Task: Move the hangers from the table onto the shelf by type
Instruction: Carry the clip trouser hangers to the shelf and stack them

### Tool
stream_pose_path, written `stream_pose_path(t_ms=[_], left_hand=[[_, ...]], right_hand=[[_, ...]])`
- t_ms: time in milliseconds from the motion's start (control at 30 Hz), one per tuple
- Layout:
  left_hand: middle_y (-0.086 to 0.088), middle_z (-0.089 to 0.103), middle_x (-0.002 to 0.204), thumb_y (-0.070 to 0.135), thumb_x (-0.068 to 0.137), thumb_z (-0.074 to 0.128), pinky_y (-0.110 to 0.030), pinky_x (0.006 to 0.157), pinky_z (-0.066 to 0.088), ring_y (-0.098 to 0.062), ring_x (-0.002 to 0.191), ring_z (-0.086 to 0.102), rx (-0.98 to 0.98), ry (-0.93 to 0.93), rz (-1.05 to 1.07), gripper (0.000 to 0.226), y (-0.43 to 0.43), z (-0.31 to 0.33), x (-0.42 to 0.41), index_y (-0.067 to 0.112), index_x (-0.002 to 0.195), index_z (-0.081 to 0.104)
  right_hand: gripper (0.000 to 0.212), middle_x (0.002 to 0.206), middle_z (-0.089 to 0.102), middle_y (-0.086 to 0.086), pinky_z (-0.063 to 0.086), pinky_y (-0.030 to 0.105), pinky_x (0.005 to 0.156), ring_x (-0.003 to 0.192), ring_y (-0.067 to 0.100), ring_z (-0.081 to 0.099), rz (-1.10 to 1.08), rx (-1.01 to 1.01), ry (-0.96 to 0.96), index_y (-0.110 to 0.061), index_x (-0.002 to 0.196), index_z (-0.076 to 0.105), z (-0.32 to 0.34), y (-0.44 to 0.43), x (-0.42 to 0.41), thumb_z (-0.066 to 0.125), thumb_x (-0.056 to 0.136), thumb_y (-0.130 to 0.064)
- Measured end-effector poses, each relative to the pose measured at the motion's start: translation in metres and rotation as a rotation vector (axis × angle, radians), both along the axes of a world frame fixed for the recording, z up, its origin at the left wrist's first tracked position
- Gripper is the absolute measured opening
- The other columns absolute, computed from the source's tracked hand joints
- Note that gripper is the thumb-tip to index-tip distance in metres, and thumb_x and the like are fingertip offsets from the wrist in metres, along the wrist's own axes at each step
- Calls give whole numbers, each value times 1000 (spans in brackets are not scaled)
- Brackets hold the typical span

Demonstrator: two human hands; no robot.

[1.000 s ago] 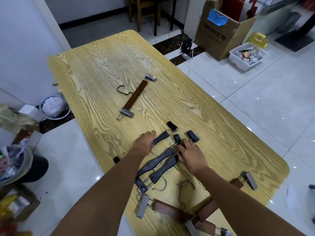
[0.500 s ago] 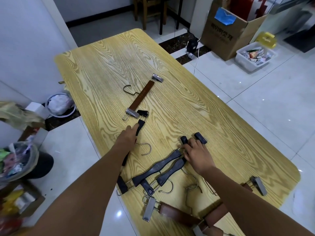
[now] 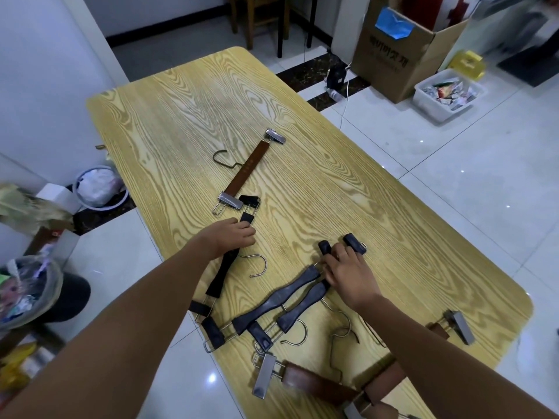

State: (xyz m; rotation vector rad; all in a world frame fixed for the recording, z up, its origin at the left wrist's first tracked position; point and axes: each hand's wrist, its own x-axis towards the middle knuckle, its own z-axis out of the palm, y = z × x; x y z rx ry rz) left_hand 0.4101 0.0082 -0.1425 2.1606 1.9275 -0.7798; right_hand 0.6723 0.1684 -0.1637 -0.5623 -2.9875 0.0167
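On the yellow wooden table lie black clip hangers and brown wooden clip hangers. My left hand grips one black hanger near its upper end; that hanger lies apart at the table's left edge, its top clip touching a lone brown hanger. My right hand presses on the far ends of two black hangers lying side by side. Several brown hangers with metal clips sit piled at the near edge, partly hidden by my right forearm.
Left of the table stand a white bin and a bag-lined basket. To the right, on the tiled floor, are a cardboard box and a white crate. Chair legs stand beyond the table's far end.
My left hand has slid one black hanger away from the pair, up and left towards the lone brown hanger. My right hand has stayed on the other two black hangers.
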Motion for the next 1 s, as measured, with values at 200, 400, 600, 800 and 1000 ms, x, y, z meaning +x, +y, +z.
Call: stream_pose_path(t_ms=[200, 400, 600, 800, 1000], left_hand=[[-3, 43, 138, -2, 80, 60, -33, 103, 35, -20, 128, 41, -43, 115, -126, 50, 3, 0, -7, 16, 125, 48], [9, 66, 92, 11, 60, 81, -28, 88, 52, -13, 90, 64, 42, 190, -169, 39, 3, 15, -16, 26, 92, 65], [-3, 48, 129, 1, 95, 39, -36, 117, 17, -23, 127, 39, -37, 218, -51, 42, -1, 46, -18, 15, 135, 36], [-4, 50, 127, 19, 101, 37, -32, 99, 31, -21, 123, 43, -18, 102, 147, 31, -15, 66, -9, 16, 132, 36], [-1, 45, 128, 23, 101, 38, -30, 96, 30, -19, 119, 43, 90, 51, 291, 25, -36, 79, 3, 15, 125, 40]], right_hand=[[16, 88, 59, 8, 51, 36, 65, 75, 27, 58, 27, 4, 25, -14, 87, 66, -1, -1, 2, 76, 76, -22], [16, 91, 59, 4, 51, 35, 70, 79, 23, 58, 39, 13, 2, -17, 89, 67, 3, 2, -1, 75, 78, -25], [13, 92, 60, 1, 51, 34, 70, 79, 22, 59, 56, -15, 4, -18, 88, 66, 13, -3, -8, 72, 80, -26], [17, 94, 61, 2, 51, 35, 70, 81, 24, 60, 23, -71, -51, -18, 91, 66, 27, -12, -7, 76, 78, -23], [22, 104, 59, 5, 46, 37, 82, 94, 26, 58, -68, -109, -92, -15, 106, 64, 42, -23, 6, 53, 96, -30]])
